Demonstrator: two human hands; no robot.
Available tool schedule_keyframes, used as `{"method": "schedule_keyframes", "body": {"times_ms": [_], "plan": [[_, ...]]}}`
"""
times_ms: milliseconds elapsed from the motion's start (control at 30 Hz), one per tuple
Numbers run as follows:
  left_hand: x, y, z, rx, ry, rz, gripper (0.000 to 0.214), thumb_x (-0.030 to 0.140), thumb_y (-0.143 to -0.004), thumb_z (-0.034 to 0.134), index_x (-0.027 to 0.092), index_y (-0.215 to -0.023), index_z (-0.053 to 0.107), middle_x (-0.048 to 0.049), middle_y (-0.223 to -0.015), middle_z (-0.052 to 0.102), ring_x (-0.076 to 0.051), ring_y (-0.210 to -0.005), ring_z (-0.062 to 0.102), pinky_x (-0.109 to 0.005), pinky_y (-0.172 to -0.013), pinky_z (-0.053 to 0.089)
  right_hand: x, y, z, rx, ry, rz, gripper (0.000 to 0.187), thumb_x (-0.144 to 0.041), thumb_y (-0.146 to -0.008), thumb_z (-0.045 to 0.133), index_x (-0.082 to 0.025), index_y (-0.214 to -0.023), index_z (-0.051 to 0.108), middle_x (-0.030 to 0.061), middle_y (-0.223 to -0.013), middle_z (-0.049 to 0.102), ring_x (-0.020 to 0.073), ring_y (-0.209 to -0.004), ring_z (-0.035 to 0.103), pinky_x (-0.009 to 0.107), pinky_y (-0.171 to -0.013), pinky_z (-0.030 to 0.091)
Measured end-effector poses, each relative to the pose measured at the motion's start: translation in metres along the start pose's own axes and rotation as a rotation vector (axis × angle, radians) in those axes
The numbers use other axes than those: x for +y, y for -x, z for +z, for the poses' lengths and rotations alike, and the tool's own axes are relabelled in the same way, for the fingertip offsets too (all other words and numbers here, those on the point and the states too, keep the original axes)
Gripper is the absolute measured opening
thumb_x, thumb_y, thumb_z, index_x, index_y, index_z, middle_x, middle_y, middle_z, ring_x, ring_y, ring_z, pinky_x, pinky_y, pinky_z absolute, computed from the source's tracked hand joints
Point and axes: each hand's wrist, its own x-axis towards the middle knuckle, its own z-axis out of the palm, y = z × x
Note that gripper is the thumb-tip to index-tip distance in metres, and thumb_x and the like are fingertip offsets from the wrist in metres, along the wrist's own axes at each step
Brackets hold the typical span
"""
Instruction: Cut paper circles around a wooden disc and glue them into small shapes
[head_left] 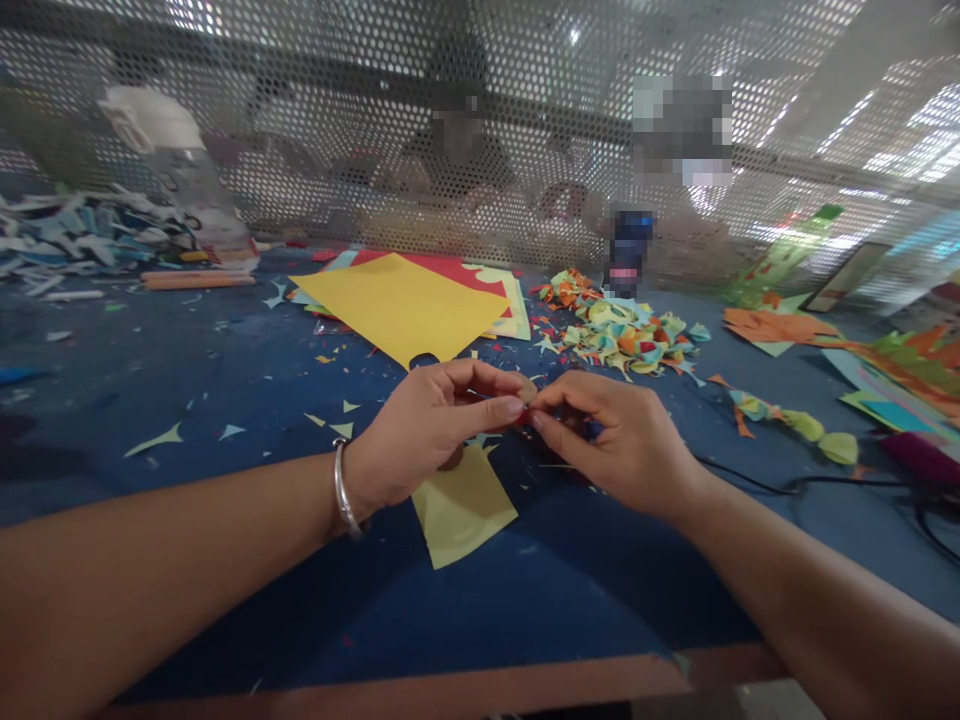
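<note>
Over the middle of the blue table, my left hand (424, 430) and my right hand (626, 435) meet fingertip to fingertip. Both are closed in a pinch around something small, mostly hidden by the fingers; a tan edge and a speck of red show there. A silver bangle (343, 490) circles my left wrist. Beneath the left hand lies a pale yellow piece of paper (466, 515), its upper part covered by the hand. Just beyond the fingers is a larger yellow sheet (409, 305) with a rounded notch cut from its near corner.
Colourful folded paper pieces (630, 335) are heaped beyond my right hand, with a short paper string (799, 424) nearer. A clear bottle (191, 185) stands back left beside white and blue strips (82, 240). A black cable (795, 485) crosses the right side. Perforated metal (322, 140) walls the back.
</note>
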Motion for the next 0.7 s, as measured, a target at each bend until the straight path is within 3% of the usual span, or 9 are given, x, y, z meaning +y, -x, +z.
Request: {"method": "schedule_keyframes", "body": {"times_ms": [33,100,167,233,333,467,700], "plan": [[0.0,0.0,0.0,0.001,-0.029,0.026,0.029,0.035,-0.076,0.081,0.02,-0.099,0.071,0.0011,-0.078,0.071,0.0,-0.04,0.037,-0.017,-0.037,0.022,0.0,0.0,0.0,0.004,0.001,0.004,0.011,-0.019,-0.091,0.06,-0.018,-0.083,0.067,-0.0012,-0.069,0.061,0.0092,-0.057,0.051,0.023,-0.056,0.041],[-0.001,0.001,0.001,0.007,-0.099,0.095,0.028,0.031,-0.078,0.08,0.019,-0.101,0.07,-0.0007,-0.087,0.074,-0.001,-0.045,0.046,-0.016,-0.042,0.032,0.0,0.0,0.0,0.011,-0.002,0.011,0.011,-0.018,-0.09,0.06,-0.018,-0.081,0.067,-0.0015,-0.069,0.06,0.009,-0.057,0.051,0.023,-0.056,0.041],[-0.002,0.001,0.002,0.002,-0.17,0.173,0.028,0.029,-0.079,0.078,0.018,-0.103,0.069,-0.0039,-0.097,0.075,-0.008,-0.065,0.063,-0.018,-0.056,0.046,0.0,0.0,0.0,0.017,-0.01,0.02,0.011,-0.017,-0.089,0.06,-0.018,-0.081,0.066,-0.0016,-0.069,0.06,0.0089,-0.057,0.051,0.023,-0.056,0.042],[-0.003,0.001,0.003,-0.024,-0.229,0.237,0.031,0.029,-0.08,0.077,0.017,-0.106,0.067,-0.0064,-0.102,0.075,-0.015,-0.085,0.07,-0.023,-0.074,0.054,0.0,0.0,0.0,0.026,-0.012,0.02,0.01,-0.017,-0.089,0.06,-0.017,-0.08,0.066,-0.0015,-0.07,0.06,0.0089,-0.057,0.051,0.023,-0.056,0.042],[-0.004,0.002,0.003,-0.05,-0.288,0.288,0.036,0.028,-0.082,0.074,0.017,-0.115,0.063,-0.009,-0.111,0.073,-0.019,-0.096,0.071,-0.029,-0.086,0.055,-0.001,-0.001,0.0,0.045,-0.005,0.006,0.012,-0.017,-0.089,0.059,-0.017,-0.079,0.065,-0.0014,-0.069,0.059,0.0088,-0.058,0.05,0.023,-0.056,0.041],[-0.003,0.005,0.004,-0.031,-0.402,0.395,0.042,0.024,-0.084,0.071,0.017,-0.123,0.057,-0.009,-0.118,0.069,-0.018,-0.101,0.07,-0.027,-0.09,0.055,-0.003,-0.001,0.0,0.061,0.0,-0.015,0.012,-0.016,-0.088,0.059,-0.016,-0.077,0.063,-0.0021,-0.066,0.057,0.0084,-0.057,0.049,0.022,-0.054,0.04],[-0.002,0.013,0.003,0.008,-0.928,0.669,0.053,0.018,-0.084,0.067,0.024,-0.135,0.051,-0.0054,-0.124,0.067,-0.02,-0.107,0.067,-0.034,-0.096,0.054,-0.002,0.0,0.0,0.057,0.006,-0.016,0.01,-0.009,-0.082,0.059,-0.016,-0.075,0.061,-0.0041,-0.064,0.056,0.0066,-0.052,0.049,0.02,-0.052,0.039]]}}
